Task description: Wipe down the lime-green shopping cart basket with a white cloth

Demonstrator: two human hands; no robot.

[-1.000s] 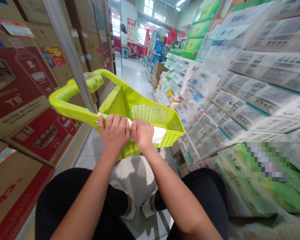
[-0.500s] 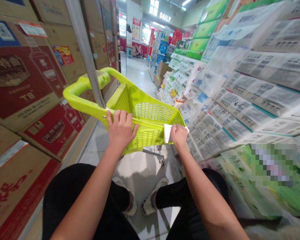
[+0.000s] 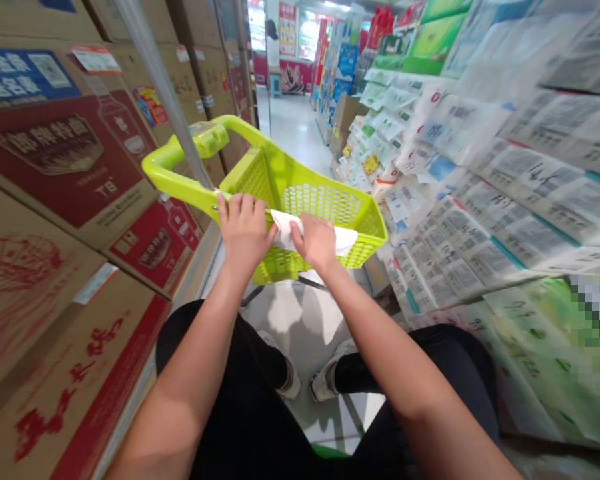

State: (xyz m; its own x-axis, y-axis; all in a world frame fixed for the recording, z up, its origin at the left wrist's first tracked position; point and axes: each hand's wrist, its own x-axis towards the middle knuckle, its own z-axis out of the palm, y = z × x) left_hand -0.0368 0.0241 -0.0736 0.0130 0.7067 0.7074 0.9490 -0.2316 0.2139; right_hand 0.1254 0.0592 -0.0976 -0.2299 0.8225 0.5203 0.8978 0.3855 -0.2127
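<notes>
A lime-green plastic shopping basket on wheels stands in the aisle in front of me, its looped handle rising at the left. My left hand grips the basket's near rim. My right hand presses a white cloth flat against the same rim, just right of the left hand; the cloth's far end lies along the rim. My two legs in black and my shoes show below.
Stacked brown and red cardboard cartons line the left side. Packs of tissue paper are stacked along the right. A grey pole rises by the handle. The pale tiled aisle runs ahead to distant displays.
My right hand with the cloth slid out to the basket's right corner, then came back left along the rim beside my left hand. The view shifted slightly downward.
</notes>
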